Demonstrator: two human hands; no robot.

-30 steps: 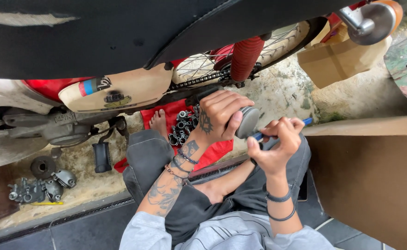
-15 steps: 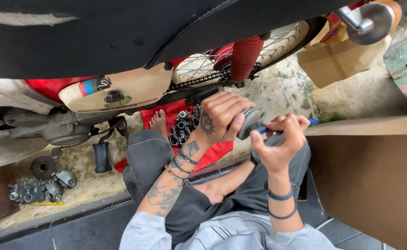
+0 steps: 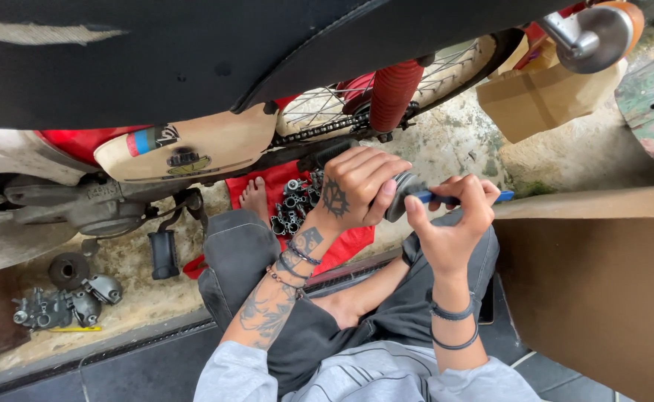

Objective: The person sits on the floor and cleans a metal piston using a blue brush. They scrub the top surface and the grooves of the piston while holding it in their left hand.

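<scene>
Now we grip a round grey metal part (image 3: 400,195) in our left hand (image 3: 356,186), while our right hand (image 3: 450,223) pinches a blue-handled tool (image 3: 464,198) against its face; other dismantled parts (image 3: 293,202) lie on the red cloth (image 3: 282,179).

Mid-frame, the left hand (image 3: 356,186) grips a dull grey metal part (image 3: 400,195), the right hand (image 3: 450,223) a glossy blue plastic-handled tool (image 3: 461,198); below-left lie red cloth (image 3: 342,242) and rough concrete floor (image 3: 453,149).
</scene>
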